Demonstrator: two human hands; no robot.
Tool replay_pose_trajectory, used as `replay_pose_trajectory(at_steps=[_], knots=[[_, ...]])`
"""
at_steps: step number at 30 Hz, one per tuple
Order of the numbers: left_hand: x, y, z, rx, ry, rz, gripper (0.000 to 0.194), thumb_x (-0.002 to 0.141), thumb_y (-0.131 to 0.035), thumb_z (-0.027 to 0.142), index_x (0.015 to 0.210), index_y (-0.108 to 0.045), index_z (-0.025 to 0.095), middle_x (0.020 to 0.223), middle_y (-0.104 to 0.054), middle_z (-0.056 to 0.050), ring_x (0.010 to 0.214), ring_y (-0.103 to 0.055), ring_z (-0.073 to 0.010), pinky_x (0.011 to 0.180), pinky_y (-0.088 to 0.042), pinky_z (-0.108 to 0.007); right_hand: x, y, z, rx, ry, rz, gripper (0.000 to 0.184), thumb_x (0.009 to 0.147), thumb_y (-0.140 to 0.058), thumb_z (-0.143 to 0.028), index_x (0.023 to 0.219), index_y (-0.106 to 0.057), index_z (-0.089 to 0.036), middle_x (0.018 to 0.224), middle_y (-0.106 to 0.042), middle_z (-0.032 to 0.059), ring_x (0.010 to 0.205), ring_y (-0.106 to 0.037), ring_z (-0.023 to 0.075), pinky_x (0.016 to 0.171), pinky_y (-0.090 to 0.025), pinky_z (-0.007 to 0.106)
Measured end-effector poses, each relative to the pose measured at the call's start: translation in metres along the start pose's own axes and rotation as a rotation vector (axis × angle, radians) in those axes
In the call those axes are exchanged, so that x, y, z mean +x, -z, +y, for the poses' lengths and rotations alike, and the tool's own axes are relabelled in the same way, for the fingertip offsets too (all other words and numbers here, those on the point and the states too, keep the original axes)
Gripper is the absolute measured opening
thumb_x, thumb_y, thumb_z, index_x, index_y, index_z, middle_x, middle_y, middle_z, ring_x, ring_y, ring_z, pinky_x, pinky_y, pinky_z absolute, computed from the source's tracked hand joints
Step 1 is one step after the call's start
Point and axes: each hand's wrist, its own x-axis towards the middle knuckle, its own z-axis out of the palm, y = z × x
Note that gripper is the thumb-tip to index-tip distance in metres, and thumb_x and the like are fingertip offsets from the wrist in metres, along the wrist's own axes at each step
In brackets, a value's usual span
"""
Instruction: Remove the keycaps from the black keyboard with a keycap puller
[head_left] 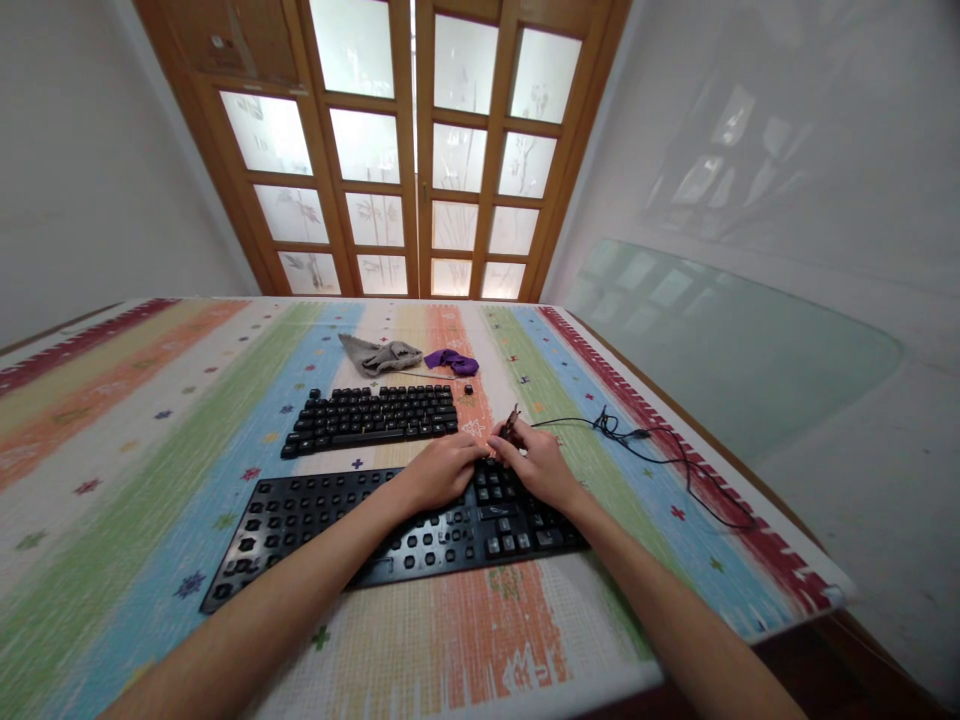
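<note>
A black keyboard lies across the near part of the table; bare key sockets show on its left and middle, while keycaps sit on its right end. My left hand is over its upper middle, fingers curled together near the back edge; what they pinch, if anything, is hidden. Close beside it, my right hand grips a small dark tool with a thin forked tip, tip pointing up and away; its exact kind is unclear. Behind the keyboard, loose black keycaps are laid out in rows like a keyboard.
A grey cloth and a purple cloth lie farther back, with a single keycap near them. The keyboard's black cable coils on the right. A striped tablecloth covers the table, which meets a wall at right.
</note>
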Motion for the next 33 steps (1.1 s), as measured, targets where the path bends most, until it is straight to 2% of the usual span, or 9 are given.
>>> replay_pose_trajectory(at_steps=[9,16,21,28,33], knots=[[0.000,0.004,0.004,0.006,0.032,-0.017,0.036,0.084,-0.045,0.002,0.108,-0.067,0.017,0.103,-0.071,-0.008,0.097,-0.064,-0.0200,0.091,-0.052,-0.033,0.005,0.005,0.006,0.199,-0.165,0.020,0.043,0.090,-0.052,-0.061,0.086,-0.056,-0.019,0.062,-0.064,0.0006,0.050,-0.058,0.0153,0.054,-0.047,0.028],[0.001,0.008,0.008,-0.055,0.087,0.006,0.031,0.091,-0.043,0.010,0.114,-0.063,0.016,0.105,-0.069,-0.009,0.098,-0.063,-0.0199,0.093,-0.051,-0.036,0.004,0.008,0.003,0.249,-0.129,-0.008,0.039,0.091,-0.054,-0.057,0.089,-0.057,-0.018,0.067,-0.066,0.0014,0.055,-0.060,0.0154,0.058,-0.050,0.029],[0.000,0.010,0.009,-0.163,0.107,0.060,0.038,0.091,-0.057,0.023,0.128,-0.057,0.018,0.112,-0.068,-0.009,0.095,-0.064,-0.0194,0.090,-0.052,-0.034,0.002,0.009,0.001,0.300,-0.114,-0.004,0.034,0.091,-0.054,-0.053,0.096,-0.056,-0.019,0.071,-0.066,0.0016,0.060,-0.063,0.0160,0.060,-0.051,0.029],[0.000,0.010,0.005,-0.214,0.109,0.128,0.028,0.091,-0.062,0.027,0.118,-0.063,0.018,0.100,-0.069,-0.006,0.084,-0.062,-0.0166,0.082,-0.052,-0.032,0.002,0.011,-0.001,0.286,-0.084,-0.049,0.032,0.092,-0.053,-0.051,0.097,-0.056,-0.020,0.072,-0.064,0.0009,0.062,-0.062,0.0152,0.063,-0.051,0.030],[0.000,0.013,0.005,-0.244,0.147,0.145,0.033,0.084,-0.070,0.029,0.116,-0.064,0.019,0.092,-0.067,-0.004,0.075,-0.058,-0.0144,0.072,-0.051,-0.029,0.002,0.011,0.002,0.332,-0.092,-0.097,0.038,0.091,-0.052,-0.056,0.099,-0.057,-0.019,0.073,-0.064,0.0014,0.063,-0.062,0.0151,0.064,-0.051,0.030]])
